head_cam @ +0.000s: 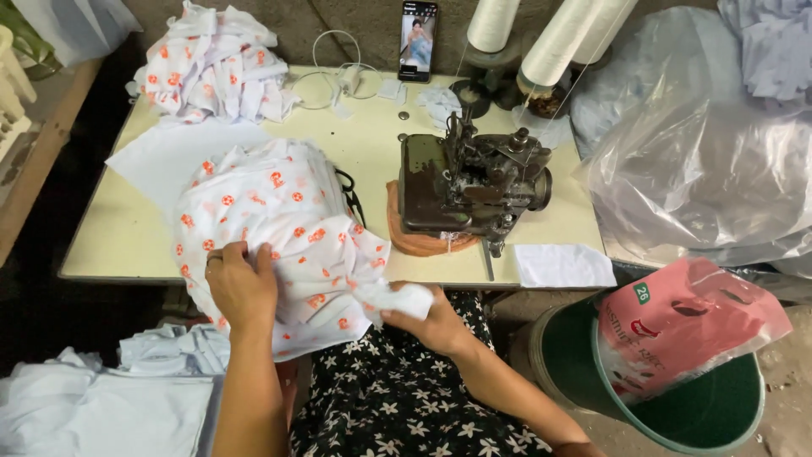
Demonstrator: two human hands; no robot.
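Dark sewing machine point(470, 182), propped phone point(418, 40) (screen lit), thread cones point(554, 42), green bin point(677, 398), probably plastic.

A small sewing workshop: a dark industrial sewing machine point(469, 182) sits on a pale table point(127, 241), big thread cones point(554, 42) stand at the far edge, and stacks of printed cut fabric point(211, 63) lie about, with bagged cloth point(702, 161) on the right.
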